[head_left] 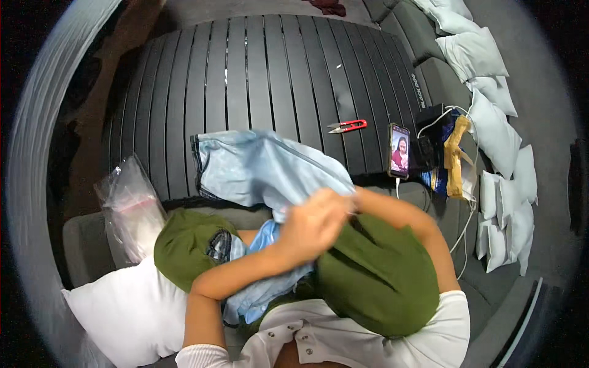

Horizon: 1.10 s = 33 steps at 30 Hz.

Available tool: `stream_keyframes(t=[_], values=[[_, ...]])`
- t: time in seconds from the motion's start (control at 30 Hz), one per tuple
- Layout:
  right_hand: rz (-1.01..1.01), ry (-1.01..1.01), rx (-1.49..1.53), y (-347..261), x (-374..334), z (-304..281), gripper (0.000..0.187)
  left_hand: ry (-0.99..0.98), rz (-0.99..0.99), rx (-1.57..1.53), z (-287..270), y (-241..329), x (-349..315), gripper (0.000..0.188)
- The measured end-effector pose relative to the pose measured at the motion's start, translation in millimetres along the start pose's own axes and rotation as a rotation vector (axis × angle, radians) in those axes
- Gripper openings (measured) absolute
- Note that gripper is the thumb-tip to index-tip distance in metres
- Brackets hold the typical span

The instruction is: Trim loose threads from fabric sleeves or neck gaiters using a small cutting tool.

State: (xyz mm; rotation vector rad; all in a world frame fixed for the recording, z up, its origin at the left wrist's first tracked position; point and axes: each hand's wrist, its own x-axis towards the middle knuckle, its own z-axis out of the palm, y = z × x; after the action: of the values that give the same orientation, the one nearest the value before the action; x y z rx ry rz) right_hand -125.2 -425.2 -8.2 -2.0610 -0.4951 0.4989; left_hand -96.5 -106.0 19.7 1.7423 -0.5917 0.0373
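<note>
A light-blue denim-like garment (245, 165) with dark edging lies partly on the slatted table and trails down onto my lap. Another bunched part of the blue cloth (251, 300) rests between my knees, under my left forearm. My left hand (313, 227) is raised over the cloth, its fingers smeared by motion, so its grip is unclear. My right hand (345, 199) reaches in from the right and meets the left at the garment; its fingers are mostly hidden. Red-handled thread snips (350, 126) lie on the table beyond the garment.
A phone (399, 150) stands at the table's right edge, a white cable plugged in. Beside it is a blue and gold bag (454, 156). White pillows (478, 52) line the right seat. A clear plastic bag (132, 208) and a white pillow (132, 310) are at my left.
</note>
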Motion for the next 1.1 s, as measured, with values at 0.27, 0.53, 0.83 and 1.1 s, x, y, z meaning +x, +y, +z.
stream_keyframes(t=[0.27,0.53,0.83,1.1], values=[[0.103,-0.059,-0.17,34,-27,-3,0.022,-0.238,-0.025,-0.425,23,63,11,0.026],[0.172,-0.088,-0.319,60,3,19,0.021,-0.345,-0.069,-0.477,23,61,12,0.022],[0.275,-0.108,-0.47,92,25,42,0.021,-0.411,-0.141,-0.504,27,59,20,0.024],[0.348,-0.151,-0.617,125,14,57,0.021,-0.449,-0.207,-0.487,49,47,22,0.028]])
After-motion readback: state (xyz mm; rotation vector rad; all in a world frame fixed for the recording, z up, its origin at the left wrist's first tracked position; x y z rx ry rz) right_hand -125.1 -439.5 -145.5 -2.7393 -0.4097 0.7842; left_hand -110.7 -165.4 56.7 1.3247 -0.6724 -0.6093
